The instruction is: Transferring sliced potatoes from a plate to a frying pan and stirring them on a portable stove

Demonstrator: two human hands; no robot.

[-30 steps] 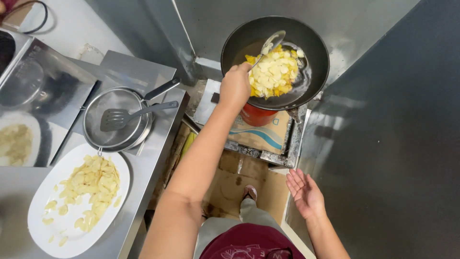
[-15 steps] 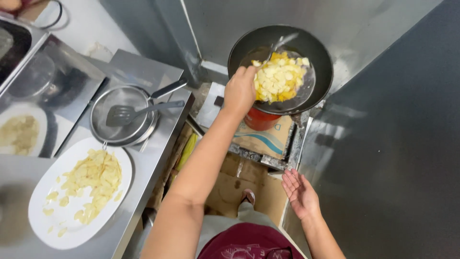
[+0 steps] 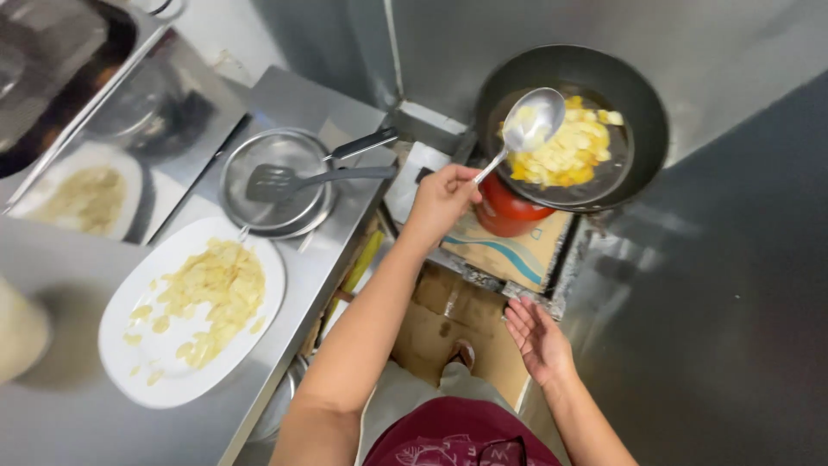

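Steel-walled kitchen; left hand [image 3: 442,200] clamped on ladle [image 3: 528,125], stirring fried slices [image 3: 565,154] in wok [image 3: 571,125] just beyond; right hand [image 3: 539,341] spread, empty. Next: scooping under slices.

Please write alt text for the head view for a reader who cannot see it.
The left hand holds a ladle over a dark pan of yellow food. The right hand hangs open and empty below. On the steel counter to the left are a white plate of slices and a spatula in a lidded pot.
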